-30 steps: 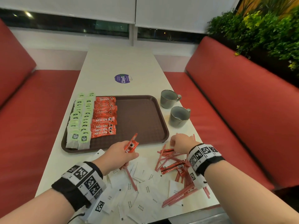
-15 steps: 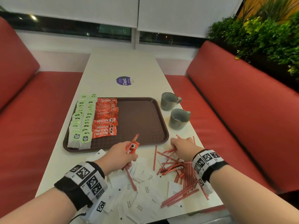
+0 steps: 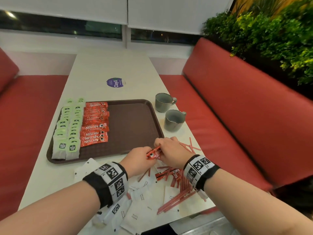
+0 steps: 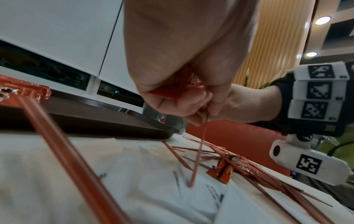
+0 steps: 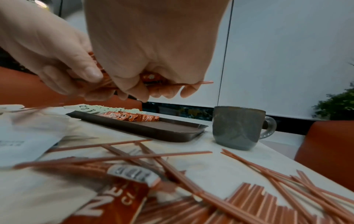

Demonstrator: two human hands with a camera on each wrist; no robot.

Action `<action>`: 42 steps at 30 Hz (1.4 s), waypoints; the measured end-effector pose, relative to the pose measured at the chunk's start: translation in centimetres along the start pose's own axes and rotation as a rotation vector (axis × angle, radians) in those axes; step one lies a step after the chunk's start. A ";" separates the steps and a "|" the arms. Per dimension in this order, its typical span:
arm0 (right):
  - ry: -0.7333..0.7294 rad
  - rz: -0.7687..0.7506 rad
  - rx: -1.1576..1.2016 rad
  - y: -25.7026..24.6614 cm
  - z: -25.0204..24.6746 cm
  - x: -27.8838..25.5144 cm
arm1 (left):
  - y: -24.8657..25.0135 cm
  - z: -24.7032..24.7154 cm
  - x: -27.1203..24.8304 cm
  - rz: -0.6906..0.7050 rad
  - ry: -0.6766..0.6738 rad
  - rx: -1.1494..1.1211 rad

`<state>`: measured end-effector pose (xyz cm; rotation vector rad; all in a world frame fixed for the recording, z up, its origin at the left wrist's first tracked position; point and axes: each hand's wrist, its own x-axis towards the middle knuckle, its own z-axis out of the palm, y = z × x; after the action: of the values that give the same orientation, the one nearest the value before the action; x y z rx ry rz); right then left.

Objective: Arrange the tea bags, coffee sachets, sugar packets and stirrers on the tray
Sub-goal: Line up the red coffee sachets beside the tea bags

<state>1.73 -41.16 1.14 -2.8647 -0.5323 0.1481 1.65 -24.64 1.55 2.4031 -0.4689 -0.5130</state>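
While meeting over the table (image 3: 94,170) just in front of the tray (image 3: 132,126), left hand (image 3: 137,158) and right hand (image 3: 171,153) both pinching one coffee sachet (image 3: 153,153), likely a handover. Long axis left-right, far end tilted toward the tray. A stirrer (image 4: 199,151) dangling from left fingers (image 4: 180,106).

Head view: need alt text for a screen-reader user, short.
Both hands, left hand and right hand, hold a red Nescafe coffee sachet over the near edge of a brown plastic tray holding rows of green-tagged tea bags and red sachets. White sugar packets and thin red stirrers lie loose on the white table.
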 end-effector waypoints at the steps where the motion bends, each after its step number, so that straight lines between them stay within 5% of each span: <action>1: -0.017 0.023 0.041 0.2 0.0 0.0 | -0.2 0.0 0.0 -0.017 0.008 0.003; 10: -0.283 0.386 -0.025 4.2 -2.1 -4.0 | -2.4 -1.5 -0.9 -0.151 -0.067 0.052; 16: -0.272 0.357 -0.107 2.8 1.5 -5.8 | -2.8 -2.2 -2.1 -0.215 -0.055 -0.131; 22: -0.233 0.257 -0.347 1.6 1.9 -5.8 | -3.1 -2.1 -3.6 -0.234 -0.027 -0.246; 29: -0.150 0.227 -0.353 2.2 0.6 -5.7 | -3.7 -2.1 -5.0 -0.226 -0.013 -0.337; 42: -0.298 0.224 -0.418 0.9 1.6 -5.1 | -4.9 -3.4 -7.2 -0.220 0.019 -0.394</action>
<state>-2.95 -43.52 -0.36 -3.3308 -0.3190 0.5703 -1.94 -16.09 2.60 2.0839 -0.0805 -0.6149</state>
